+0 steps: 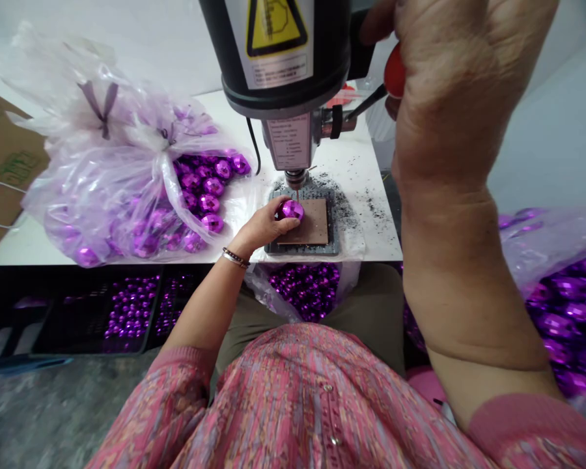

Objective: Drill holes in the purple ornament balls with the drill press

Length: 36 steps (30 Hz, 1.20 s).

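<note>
Between the thumb and fingers of my left hand point(266, 225) is a shiny purple faceted ball point(293, 210). It sits on a brown board point(315, 221) that lies on the grey base point(333, 242) of a drill press point(287, 140). The thin drill bit point(297, 195) points down at the top of the ball; whether it touches or has entered cannot be made out. Up at the right, my right hand point(449, 85) is closed around the red-knobbed lever point(394, 71) of the press, with some of its fingers hidden behind the hand.
A clear plastic bag point(112, 176) of purple balls spreads over the left of the white table point(378, 238). Dark shavings point(344, 202) lie around the base. An open bag of balls point(305, 290) hangs at my lap. Black crates point(95, 319) stand lower left, another bag point(566, 299) right.
</note>
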Motion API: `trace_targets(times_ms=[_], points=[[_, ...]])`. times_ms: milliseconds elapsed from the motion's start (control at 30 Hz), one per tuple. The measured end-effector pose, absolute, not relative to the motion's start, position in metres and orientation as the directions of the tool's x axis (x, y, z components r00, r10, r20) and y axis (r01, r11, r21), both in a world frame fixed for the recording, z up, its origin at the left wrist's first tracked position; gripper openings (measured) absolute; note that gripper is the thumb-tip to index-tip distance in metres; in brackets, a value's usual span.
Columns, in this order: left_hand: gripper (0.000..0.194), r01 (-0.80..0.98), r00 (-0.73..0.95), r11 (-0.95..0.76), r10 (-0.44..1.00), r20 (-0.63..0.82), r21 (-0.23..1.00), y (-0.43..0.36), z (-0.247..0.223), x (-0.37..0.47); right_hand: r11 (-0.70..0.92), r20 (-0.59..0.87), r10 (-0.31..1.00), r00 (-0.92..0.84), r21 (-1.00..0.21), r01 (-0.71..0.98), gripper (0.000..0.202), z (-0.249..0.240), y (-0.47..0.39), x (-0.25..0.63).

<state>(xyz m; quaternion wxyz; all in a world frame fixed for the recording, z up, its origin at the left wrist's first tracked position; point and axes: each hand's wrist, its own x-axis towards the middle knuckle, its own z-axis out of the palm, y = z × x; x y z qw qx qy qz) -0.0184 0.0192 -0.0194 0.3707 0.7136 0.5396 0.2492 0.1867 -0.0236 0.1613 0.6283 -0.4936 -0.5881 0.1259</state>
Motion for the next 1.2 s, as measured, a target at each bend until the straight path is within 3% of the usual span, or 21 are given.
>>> trace_targets(times_ms=[167, 467, 667, 933, 1200], points=[[0.059, 0.696, 0.311, -0.166, 0.946, -0.086, 0.698, 0.017, -0.005, -0.008, 0.448, 0.607, 0.745, 0.277, -0.763, 0.465, 0.051, 0.161, -0.024, 0.188], [0.052, 0.670, 0.381, -0.201, 0.919, -0.098, 0.715, 0.032, -0.010, 0.010, 0.426, 0.581, 0.771, 0.261, -0.776, 0.465, 0.048, 0.161, -0.028, 0.188], [0.044, 0.667, 0.388, -0.256, 0.921, -0.032, 0.700, 0.031, -0.022, 0.011, 0.541, 0.664, 0.692, 0.283, -0.737, 0.406, 0.032, 0.139, -0.032, 0.190], [0.033, 0.646, 0.392, -0.283, 0.920, 0.011, 0.709, 0.029, -0.026, 0.013, 0.513, 0.703, 0.673, 0.228, -0.666, 0.541, 0.040, 0.108, -0.043, 0.196], [0.059, 0.662, 0.356, -0.303, 0.932, 0.068, 0.685, 0.030, -0.039, 0.012, 0.577, 0.789, 0.578, 0.207, -0.575, 0.580, 0.042, 0.075, -0.045, 0.197]])
